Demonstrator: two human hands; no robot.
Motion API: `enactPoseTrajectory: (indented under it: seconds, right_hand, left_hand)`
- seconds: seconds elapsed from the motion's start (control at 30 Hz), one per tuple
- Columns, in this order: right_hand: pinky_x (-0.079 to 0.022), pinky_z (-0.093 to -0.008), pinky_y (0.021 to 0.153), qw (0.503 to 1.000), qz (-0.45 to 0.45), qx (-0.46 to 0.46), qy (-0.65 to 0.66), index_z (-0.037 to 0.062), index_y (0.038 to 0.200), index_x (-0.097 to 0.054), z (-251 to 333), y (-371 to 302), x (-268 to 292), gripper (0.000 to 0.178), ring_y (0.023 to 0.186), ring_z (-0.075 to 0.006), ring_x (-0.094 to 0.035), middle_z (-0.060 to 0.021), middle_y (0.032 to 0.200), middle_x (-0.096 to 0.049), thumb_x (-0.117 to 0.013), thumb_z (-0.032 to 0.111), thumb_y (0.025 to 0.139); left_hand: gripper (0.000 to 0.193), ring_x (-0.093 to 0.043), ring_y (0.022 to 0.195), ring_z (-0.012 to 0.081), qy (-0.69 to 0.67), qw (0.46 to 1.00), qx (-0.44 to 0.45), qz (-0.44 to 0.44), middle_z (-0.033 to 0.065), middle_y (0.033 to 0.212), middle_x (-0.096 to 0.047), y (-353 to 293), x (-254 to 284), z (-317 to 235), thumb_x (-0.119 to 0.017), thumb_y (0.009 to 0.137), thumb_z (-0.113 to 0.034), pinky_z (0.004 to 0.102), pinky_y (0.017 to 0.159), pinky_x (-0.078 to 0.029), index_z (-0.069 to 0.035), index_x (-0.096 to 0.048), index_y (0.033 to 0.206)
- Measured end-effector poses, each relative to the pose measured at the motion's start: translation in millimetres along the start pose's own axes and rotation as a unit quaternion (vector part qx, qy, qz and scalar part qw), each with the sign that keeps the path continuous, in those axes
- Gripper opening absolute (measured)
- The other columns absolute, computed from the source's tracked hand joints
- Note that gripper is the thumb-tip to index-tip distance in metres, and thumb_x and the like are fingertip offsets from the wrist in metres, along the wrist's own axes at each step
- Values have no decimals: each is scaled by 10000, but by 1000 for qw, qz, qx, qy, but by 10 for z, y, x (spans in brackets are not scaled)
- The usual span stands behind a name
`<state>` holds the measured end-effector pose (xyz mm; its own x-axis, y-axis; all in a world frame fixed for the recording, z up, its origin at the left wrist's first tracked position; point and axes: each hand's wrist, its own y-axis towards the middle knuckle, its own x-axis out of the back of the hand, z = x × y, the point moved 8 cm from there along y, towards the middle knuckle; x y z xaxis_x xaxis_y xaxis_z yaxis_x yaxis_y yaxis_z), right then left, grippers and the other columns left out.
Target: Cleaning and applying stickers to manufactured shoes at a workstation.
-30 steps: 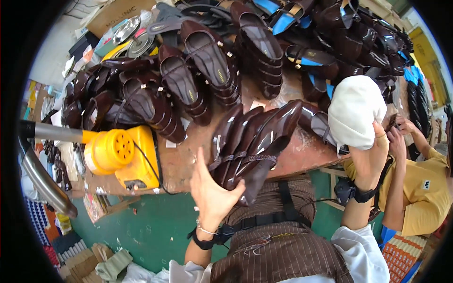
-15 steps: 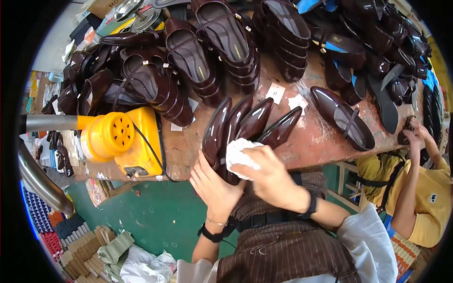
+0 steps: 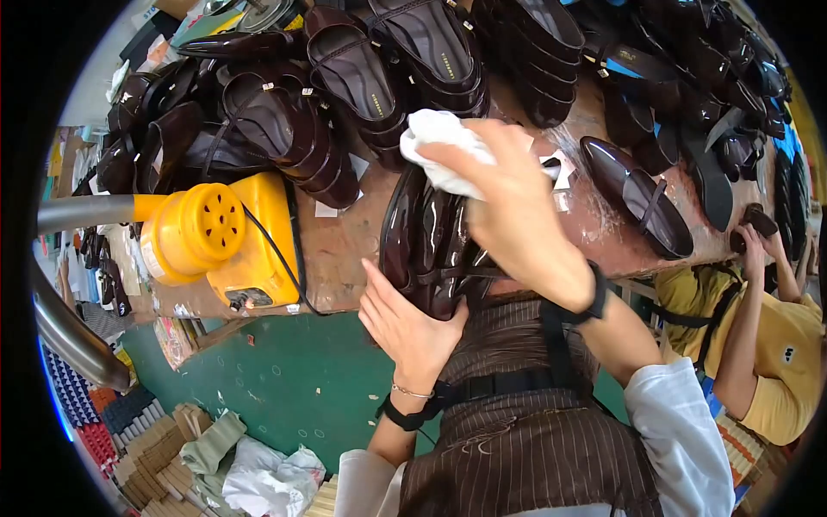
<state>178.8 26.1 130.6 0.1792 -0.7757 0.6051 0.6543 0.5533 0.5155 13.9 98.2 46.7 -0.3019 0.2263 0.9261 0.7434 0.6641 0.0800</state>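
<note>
Several glossy dark-brown pointed shoes [image 3: 401,228] lie side by side at the table's front edge, toes pointing away from me. My left hand [image 3: 412,332] braces their heel ends, fingers along the left side and thumb on the right. A bunched white cloth [image 3: 444,146] is gripped in my right hand [image 3: 521,211], above the toe end of these shoes. That hand and the cloth cover part of the shoes on the right. Apart from them, a single matching strapped shoe [image 3: 636,198] lies to the right.
Stacks of similar shoes [image 3: 357,73] line the back of the table [image 3: 332,250]. On the left stands a yellow machine [image 3: 254,246] with a round vented head and black cable. White paper tags [image 3: 564,168] lie about. At right, a co-worker in yellow [image 3: 775,345] handles a dark shoe.
My right hand has moved the white cloth away from me, from the shoes' middle to beyond their toes. My left hand stays at the heel ends, slightly further right.
</note>
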Motion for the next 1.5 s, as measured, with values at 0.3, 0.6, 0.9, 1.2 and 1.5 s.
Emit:
enactPoseTrajectory:
  seconds: [0.3,0.6,0.9,1.2,1.5]
  right_hand:
    - [-444,-412,818,975,194,87,-67,16,912,-686,725,-953,-673,260,1026,-315,-515,-150,1106,-558,-603,167,716]
    - [-467,-400,922,863,413,40,289,102,987,-708,864,-1476,-405,370,1108,-308,-477,-113,1183,-527,-691,18,626]
    - [-464,-427,965,989,-45,-135,-49,141,1003,-723,-821,-839,426,523,1117,-372,-550,-179,1152,-603,-504,-153,630]
    - [-473,-372,950,960,-32,-87,263,55,1020,-727,-360,-698,1033,625,1069,-311,-610,-189,1121,-614,-380,-109,526]
    - [-515,-395,857,918,270,55,283,138,960,-751,357,-1059,184,422,1116,-329,-522,-123,1151,-588,-607,-81,629]
  left_hand:
    - [1201,-192,1454,341,-737,629,5,246,254,1578,-130,140,62,538,-707,673,-217,400,1191,-94,-46,124,1523]
    - [926,-214,1452,315,-608,728,67,310,245,1573,-157,312,12,338,-534,879,-449,377,1188,-117,4,-62,1535]
    - [1350,-414,1231,448,58,994,-87,41,304,1392,-346,179,-82,-526,-879,541,-422,500,1045,-328,0,-56,1525]
    - [1123,-612,1041,238,-309,940,96,111,252,1244,-543,181,54,76,-784,646,-52,370,881,-503,41,-76,1514]
    - [582,-617,1067,244,-663,615,398,156,182,1259,-556,-981,-556,707,-596,810,9,352,915,-528,41,-377,1348]
